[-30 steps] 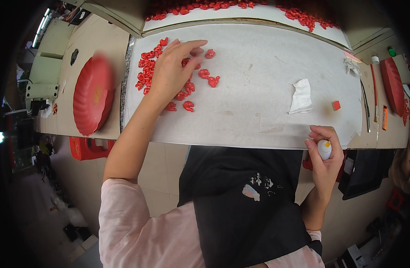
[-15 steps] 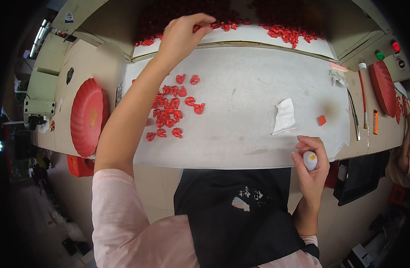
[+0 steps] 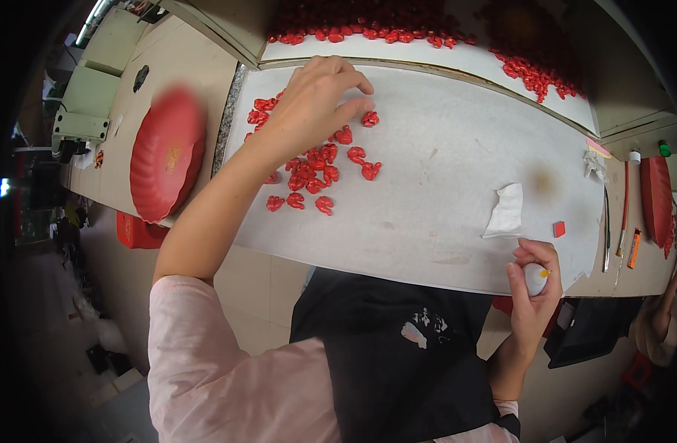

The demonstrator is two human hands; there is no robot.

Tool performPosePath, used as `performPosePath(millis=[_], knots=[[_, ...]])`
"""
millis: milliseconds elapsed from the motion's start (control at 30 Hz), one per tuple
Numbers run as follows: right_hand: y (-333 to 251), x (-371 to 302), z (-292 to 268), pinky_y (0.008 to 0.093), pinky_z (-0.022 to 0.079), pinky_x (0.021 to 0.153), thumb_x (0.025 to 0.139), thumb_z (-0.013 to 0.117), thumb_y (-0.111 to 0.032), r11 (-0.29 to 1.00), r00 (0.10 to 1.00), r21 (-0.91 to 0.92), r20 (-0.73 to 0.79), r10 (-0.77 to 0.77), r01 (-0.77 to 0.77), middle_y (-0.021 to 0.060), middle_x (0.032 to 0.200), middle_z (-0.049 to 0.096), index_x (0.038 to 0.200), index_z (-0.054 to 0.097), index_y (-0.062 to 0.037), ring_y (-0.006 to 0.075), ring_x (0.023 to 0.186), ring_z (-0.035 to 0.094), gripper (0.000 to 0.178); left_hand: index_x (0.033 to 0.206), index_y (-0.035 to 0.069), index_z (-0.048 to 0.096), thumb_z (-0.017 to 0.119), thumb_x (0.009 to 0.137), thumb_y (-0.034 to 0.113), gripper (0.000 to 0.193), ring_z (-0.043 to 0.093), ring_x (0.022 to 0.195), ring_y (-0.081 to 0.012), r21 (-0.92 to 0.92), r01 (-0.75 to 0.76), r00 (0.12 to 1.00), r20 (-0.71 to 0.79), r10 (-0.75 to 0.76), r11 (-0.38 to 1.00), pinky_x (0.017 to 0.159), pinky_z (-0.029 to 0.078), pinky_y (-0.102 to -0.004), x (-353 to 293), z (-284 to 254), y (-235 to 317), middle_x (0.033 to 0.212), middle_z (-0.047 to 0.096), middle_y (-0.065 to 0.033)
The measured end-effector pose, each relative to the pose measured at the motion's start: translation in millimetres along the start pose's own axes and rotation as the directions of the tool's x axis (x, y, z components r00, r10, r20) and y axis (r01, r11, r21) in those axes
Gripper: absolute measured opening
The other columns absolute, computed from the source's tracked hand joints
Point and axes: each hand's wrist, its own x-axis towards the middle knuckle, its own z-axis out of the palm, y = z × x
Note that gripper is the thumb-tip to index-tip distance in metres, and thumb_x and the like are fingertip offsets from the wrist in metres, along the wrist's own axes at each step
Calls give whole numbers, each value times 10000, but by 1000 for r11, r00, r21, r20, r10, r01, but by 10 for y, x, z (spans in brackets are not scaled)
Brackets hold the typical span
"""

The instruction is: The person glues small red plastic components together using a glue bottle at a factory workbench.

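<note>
My left hand (image 3: 320, 96) is over the far left part of the white sheet (image 3: 427, 162), its thumb and forefinger apart with nothing visible between them. By the thumb tip lies a small red curled piece (image 3: 370, 119). More glossy red pieces (image 3: 305, 173) lie in a loose cluster below and behind the hand; my wrist and forearm hide some of them. At the near right edge of the sheet, my right hand (image 3: 534, 295) is closed around a small white bottle (image 3: 535, 280) with a yellow tip.
A crumpled white tissue (image 3: 507, 210) and a small red square (image 3: 558, 229) lie near my right hand. Beyond the sheet, many red pieces (image 3: 538, 77) fill a dark recess. Scalloped red trays (image 3: 165, 166) stand at both sides. Brushes (image 3: 623, 210) and an orange tool (image 3: 634, 248) lie right.
My left hand has come back from the edge of the recess to above the sheet, and its fingers have spread. My right hand still holds the bottle. The whole view has tilted and shifted.
</note>
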Motion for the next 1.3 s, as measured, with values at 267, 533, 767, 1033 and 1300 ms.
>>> performPosePath(millis=[267,533,767,1033,1300], knots=[[-95,-84,64,218,382,624,661,586,64,1000,1000,-16,26,7,-7,70,828,504,892,546,-7,133,728,477,244,877,96,608,649,706,270,247,400,1067,-280,-70,-36,998,-44,33,997,898,295,-385,-168,193,-78,1145,466,-119],[-107,-87,111,215,381,623,656,582,72,999,999,-34,33,2,-1,70,825,504,892,546,-6,134,721,475,251,783,69,597,685,644,157,187,427,1032,-265,-58,-112,977,-188,100,992,899,286,-382,-243,262,36,1039,518,-99],[-67,-103,104,217,384,632,658,576,75,1000,999,-28,33,5,-4,69,824,503,891,543,-4,133,722,475,249,811,69,601,667,681,161,172,429,1039,-250,-88,-70,989,-137,58,994,895,296,-359,-295,242,-1,1062,514,-75],[-75,-151,108,216,384,636,657,575,77,999,999,-38,36,21,-20,67,821,504,886,543,-7,131,723,479,245,794,69,621,661,690,171,152,442,1032,-249,-75,-109,989,-106,101,991,903,303,-366,-395,140,1,1031,534,-55],[-71,-222,93,213,379,622,655,575,76,1000,999,-28,53,12,-10,68,820,511,892,547,-8,128,705,478,254,729,71,605,678,648,157,139,458,1022,-231,50,-212,957,-191,218,976,945,271,-430,-535,-42,168,976,544,-51]])
